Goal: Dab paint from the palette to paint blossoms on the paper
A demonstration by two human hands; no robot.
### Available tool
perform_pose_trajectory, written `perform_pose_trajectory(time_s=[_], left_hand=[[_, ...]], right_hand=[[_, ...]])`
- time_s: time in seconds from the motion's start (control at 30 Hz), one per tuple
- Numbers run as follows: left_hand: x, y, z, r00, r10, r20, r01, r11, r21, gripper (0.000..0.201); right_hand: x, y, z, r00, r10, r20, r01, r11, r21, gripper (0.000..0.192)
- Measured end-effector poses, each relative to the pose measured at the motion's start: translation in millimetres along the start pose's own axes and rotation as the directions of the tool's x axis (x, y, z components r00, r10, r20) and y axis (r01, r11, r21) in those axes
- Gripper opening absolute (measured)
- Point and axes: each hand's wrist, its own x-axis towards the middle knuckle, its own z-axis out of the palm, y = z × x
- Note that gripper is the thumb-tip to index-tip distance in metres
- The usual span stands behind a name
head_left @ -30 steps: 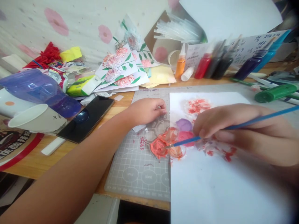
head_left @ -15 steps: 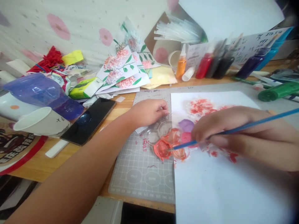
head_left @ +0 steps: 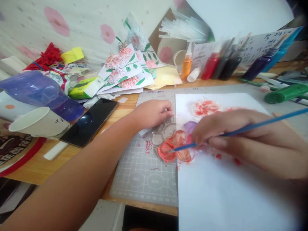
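1. Paintbrush (head_left: 255, 125), head view: probably light, stiff-handled, soft-tipped; its tip is in coral paint (head_left: 166, 156) on the clear palette (head_left: 158, 140).
2. Right grip (head_left: 252, 149) pinches the lower handle, likely the steadiest hold.
3. Left grip (head_left: 155, 112) half-curls beside the palette; contents unclear.

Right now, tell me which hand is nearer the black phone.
Left. The left hand is to the right of the black phone, near the paint palette; the right hand is farther right, over the white paper, gripping the blue brush.
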Motion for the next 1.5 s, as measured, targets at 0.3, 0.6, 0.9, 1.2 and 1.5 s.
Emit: perform_pose_trajectory(time_s=[0.3, 0.6, 0.9, 1.2, 1.5], left_hand=[[1.7, 0.2, 0.4, 1.000, -0.008, -0.011, 0.008, 1.000, 0.001, 0.025], [2.4, -0.3, 0.9, 1.000, 0.018, -0.006, -0.018, 1.000, 0.014, 0.026], [1.2, 2.3, -0.9, 1.000, 0.001, 0.017, -0.001, 1.000, -0.010, 0.024], [2.5, 0.2, -0.2, 1.000, 0.020, 0.020, -0.020, 1.000, 0.003, 0.026], [2.6, -0.3, 0.1, 1.000, 0.020, 0.006, -0.020, 1.000, -0.007, 0.026]], right_hand=[[3.5, 0.2, 0.1, 0.999, -0.040, 0.008, 0.040, 0.998, -0.055, 0.026], [-1.6, -0.1, -0.7, 0.995, -0.020, -0.099, 0.017, 0.999, -0.032, 0.012], [-5.3, 4.9, 0.9, 0.999, -0.014, -0.032, 0.015, 0.999, 0.034, 0.010], [-3.9, 7.1, 2.2, 0.999, 0.037, 0.005, -0.037, 0.996, 0.075, 0.010], [-4.5, 4.3, 2.2, 1.000, -0.016, -0.013, 0.017, 0.998, 0.068, 0.008]])
